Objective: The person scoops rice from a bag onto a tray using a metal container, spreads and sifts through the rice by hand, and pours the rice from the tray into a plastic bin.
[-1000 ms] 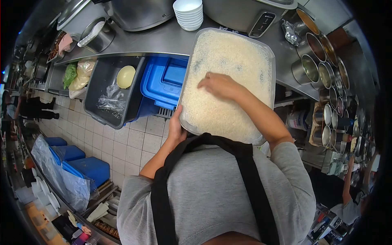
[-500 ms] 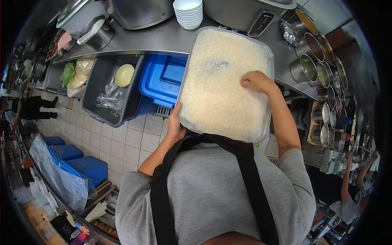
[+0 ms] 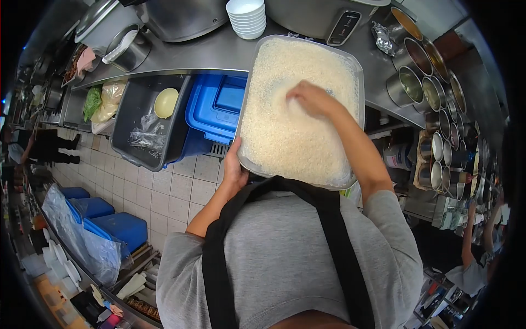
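Note:
A large clear tray [image 3: 360, 82] filled with pale rice-like grains [image 3: 296, 142] rests partly on the steel counter and reaches back to my apron. My left hand [image 3: 234, 169] grips the tray's left edge near its lower corner, fingers wrapped round the rim. Over the upper middle of the grains is my right hand [image 3: 309, 97], fingers curled down to the surface and blurred; whether any grains are in them is hidden. Thin spots in the layer show beside that hand.
White bowls [image 3: 246, 21] are stacked behind the tray. Left are a grey bin [image 3: 121, 131] with a yellow bowl [image 3: 166, 103] and a blue lid [image 3: 216, 109]. Metal pots [image 3: 402, 88] stand right. Other people are at the far left [image 3: 44, 147] and lower right [image 3: 466, 271].
My right hand swept from the left part of the grains to the right, then back to the upper middle. The thin spots shifted. My left hand keeps its grip on the tray.

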{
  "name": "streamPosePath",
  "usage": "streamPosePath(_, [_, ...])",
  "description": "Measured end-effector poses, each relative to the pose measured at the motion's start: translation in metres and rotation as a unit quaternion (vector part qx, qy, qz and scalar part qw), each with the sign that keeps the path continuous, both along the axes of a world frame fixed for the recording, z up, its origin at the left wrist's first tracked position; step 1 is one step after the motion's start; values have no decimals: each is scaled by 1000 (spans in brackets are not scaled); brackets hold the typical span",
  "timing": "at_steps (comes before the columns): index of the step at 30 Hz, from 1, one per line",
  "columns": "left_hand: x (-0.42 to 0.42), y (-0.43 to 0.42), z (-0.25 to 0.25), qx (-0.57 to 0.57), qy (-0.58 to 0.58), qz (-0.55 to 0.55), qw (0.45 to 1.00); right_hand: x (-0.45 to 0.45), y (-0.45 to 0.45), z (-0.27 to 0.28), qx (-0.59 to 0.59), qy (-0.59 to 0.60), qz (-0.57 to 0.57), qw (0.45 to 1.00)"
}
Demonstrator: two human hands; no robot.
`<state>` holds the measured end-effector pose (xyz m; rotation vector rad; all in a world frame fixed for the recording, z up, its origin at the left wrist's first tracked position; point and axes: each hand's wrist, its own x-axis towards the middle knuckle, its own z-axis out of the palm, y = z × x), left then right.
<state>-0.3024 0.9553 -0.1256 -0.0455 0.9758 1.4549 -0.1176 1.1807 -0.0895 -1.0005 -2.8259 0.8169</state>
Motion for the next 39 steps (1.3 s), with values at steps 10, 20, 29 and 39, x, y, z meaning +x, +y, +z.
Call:
streamPosePath(10, [3, -1, 2, 9, 7, -8, 1000, 94, 19, 45, 10, 57, -166, 984])
streamPosePath(20, [3, 1, 2, -1, -2, -7, 1000, 106, -15, 14, 41, -31, -75, 996])
streamPosePath(29, [1, -2, -5, 11, -14, -11, 1000, 59, 23, 29, 116, 38, -49, 991])
streamPosePath(39, [3, -1, -1, 3, -9, -2, 1000, 32, 3, -1, 49, 47, -56, 996])
